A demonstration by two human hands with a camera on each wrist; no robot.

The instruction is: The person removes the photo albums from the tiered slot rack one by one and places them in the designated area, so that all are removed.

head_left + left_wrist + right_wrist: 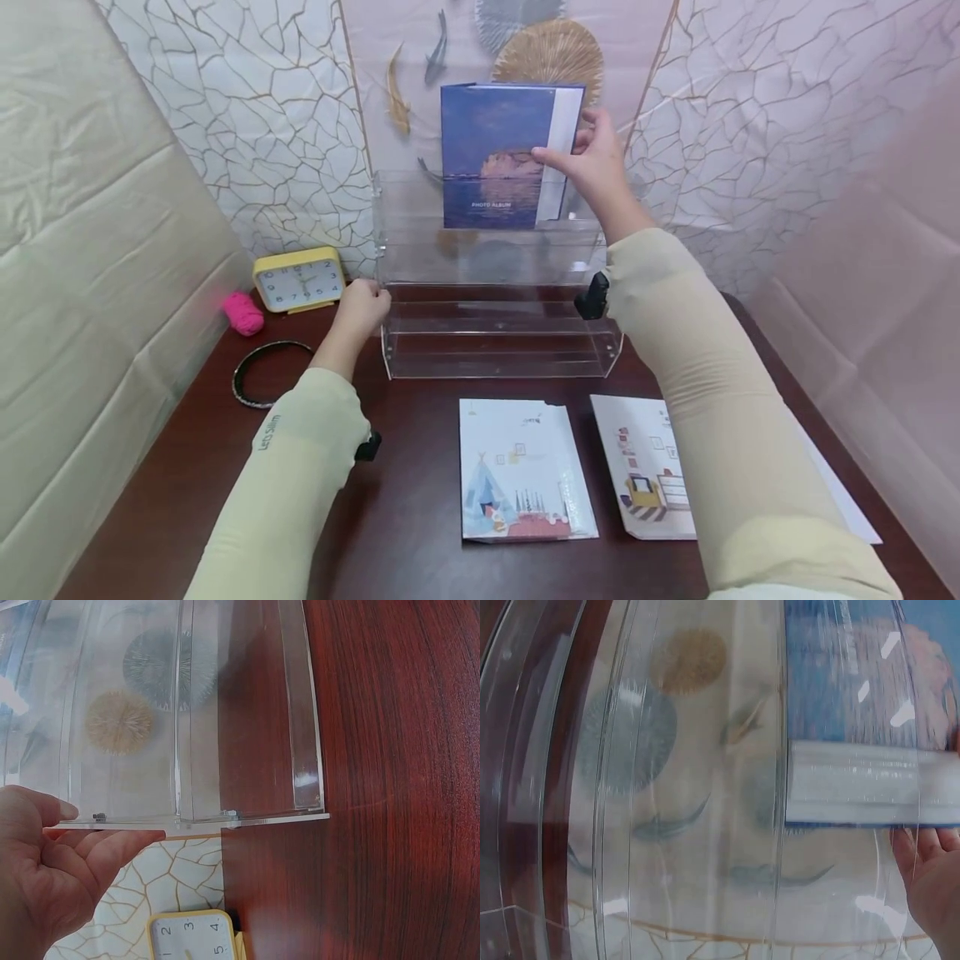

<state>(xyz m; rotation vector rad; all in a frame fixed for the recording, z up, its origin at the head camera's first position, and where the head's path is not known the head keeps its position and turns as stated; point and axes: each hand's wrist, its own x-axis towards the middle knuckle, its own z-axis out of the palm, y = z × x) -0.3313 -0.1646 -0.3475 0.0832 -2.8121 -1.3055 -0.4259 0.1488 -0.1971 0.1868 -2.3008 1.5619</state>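
Note:
A blue photo album (487, 150) with a pale strip down its right side stands upright at the top tier of a clear acrylic tiered rack (495, 367). My right hand (600, 162) holds the album by its right edge, thumb on the front cover and fingers behind. In the right wrist view, the album's lower edge (787, 787) meets a clear ledge. My left hand (363, 307) grips the rack's left side panel. The left wrist view shows its thumb (64, 810) on the inner face and the other fingers outside the panel.
Two white illustrated albums or booklets, one central (517, 475) and one on the right (645, 467), lie before the rack; my right sleeve partly covers the latter. To the left are a yellow clock (300, 282), a pink yarn ball (243, 313) and a dark ring (238, 379). Cloth-covered walls surround the table.

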